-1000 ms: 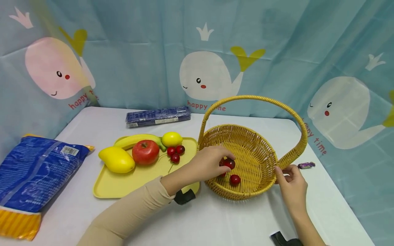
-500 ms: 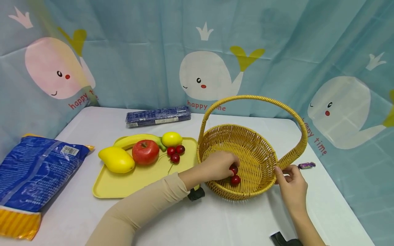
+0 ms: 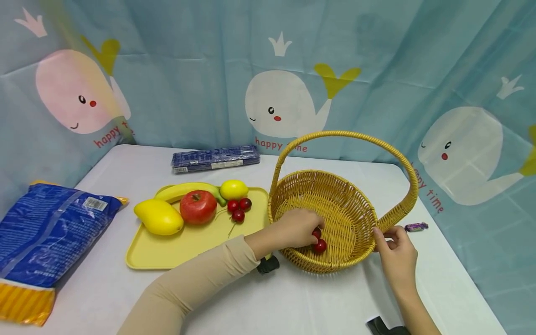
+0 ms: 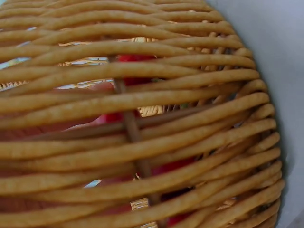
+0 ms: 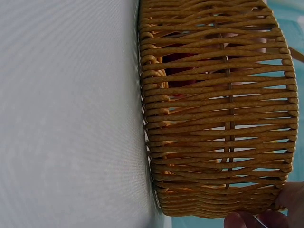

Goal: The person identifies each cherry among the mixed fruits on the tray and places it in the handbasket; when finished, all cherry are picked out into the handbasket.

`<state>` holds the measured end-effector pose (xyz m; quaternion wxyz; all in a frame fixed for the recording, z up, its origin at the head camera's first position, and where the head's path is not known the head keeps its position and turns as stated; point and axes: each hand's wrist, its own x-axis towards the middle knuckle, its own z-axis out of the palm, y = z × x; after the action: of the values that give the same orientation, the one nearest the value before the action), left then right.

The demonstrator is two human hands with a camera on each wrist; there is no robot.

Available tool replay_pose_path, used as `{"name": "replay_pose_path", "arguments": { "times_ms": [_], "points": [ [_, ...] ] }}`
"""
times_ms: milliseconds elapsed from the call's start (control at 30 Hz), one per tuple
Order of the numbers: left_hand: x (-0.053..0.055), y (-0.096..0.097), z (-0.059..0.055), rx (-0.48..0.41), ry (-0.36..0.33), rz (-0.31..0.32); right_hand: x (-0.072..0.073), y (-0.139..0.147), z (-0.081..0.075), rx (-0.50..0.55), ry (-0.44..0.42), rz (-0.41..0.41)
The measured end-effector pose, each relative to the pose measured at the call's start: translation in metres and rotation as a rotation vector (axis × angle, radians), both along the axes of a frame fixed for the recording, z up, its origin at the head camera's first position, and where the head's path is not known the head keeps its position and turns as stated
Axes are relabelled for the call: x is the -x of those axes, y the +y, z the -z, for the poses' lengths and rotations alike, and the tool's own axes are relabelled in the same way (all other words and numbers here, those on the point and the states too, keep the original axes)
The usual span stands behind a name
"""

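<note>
A round wicker basket (image 3: 353,228) with a tall arched handle stands on the white table. My left hand (image 3: 299,228) reaches over its left rim, low inside, fingers curled round a dark red cherry (image 3: 317,233). Another cherry (image 3: 320,246) lies on the basket floor just in front of those fingertips; whatever lies under the palm is hidden. On the right side, my right hand (image 3: 398,246) pinches the rim near the handle's base. In the left wrist view, red patches show through the weave (image 4: 142,99). The right wrist view has the fingertips (image 5: 235,220) at the rim.
Left of the basket, a yellow tray (image 3: 197,253) bears a mango (image 3: 158,217), apple (image 3: 198,207), banana (image 3: 184,190), lemon (image 3: 234,190) and cherries (image 3: 238,215). Around are a blue bag (image 3: 50,237), a blue packet (image 3: 215,158) and a purple-wrapped candy (image 3: 416,226).
The left hand has moved down and slightly right into the basket with the cherry, then stayed almost still. The right hand keeps its grip on the rim.
</note>
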<state>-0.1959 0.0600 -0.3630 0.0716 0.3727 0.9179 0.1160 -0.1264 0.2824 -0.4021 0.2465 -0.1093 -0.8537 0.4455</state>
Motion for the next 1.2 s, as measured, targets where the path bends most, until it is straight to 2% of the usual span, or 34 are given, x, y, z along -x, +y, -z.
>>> {"name": "replay_pose_path", "arguments": {
  "times_ms": [167, 300, 433, 533, 633, 733, 900, 1100, 1200],
  "points": [
    [-0.002, -0.005, -0.006, -0.018, 0.005, 0.005, 0.001, 0.001, 0.001, -0.003, -0.004, 0.004],
    [-0.005, -0.018, -0.019, -0.094, -0.006, 0.021, 0.001, 0.0, 0.001, 0.0, 0.0, -0.004],
    [-0.012, -0.041, -0.035, -0.221, -0.038, 0.013, 0.002, 0.0, 0.001, 0.005, 0.003, -0.013],
    [-0.018, -0.063, -0.047, -0.311, -0.05, -0.022, 0.002, 0.0, 0.0, 0.0, 0.007, -0.013],
    [-0.019, -0.086, -0.052, -0.387, -0.044, -0.06, 0.002, 0.0, 0.0, -0.002, 0.014, -0.007],
    [-0.017, -0.11, -0.046, -0.453, -0.045, -0.113, 0.002, 0.001, 0.001, 0.003, 0.019, -0.005],
    [-0.013, -0.14, -0.027, -0.512, -0.082, -0.208, 0.002, 0.003, 0.001, -0.005, 0.007, 0.001],
    [-0.008, -0.157, -0.001, -0.452, -0.134, -0.28, 0.002, 0.002, 0.001, -0.008, -0.008, 0.01],
    [-0.006, -0.16, 0.008, -0.383, -0.103, -0.323, 0.001, 0.001, 0.001, -0.009, -0.004, 0.009]
  ]
}}
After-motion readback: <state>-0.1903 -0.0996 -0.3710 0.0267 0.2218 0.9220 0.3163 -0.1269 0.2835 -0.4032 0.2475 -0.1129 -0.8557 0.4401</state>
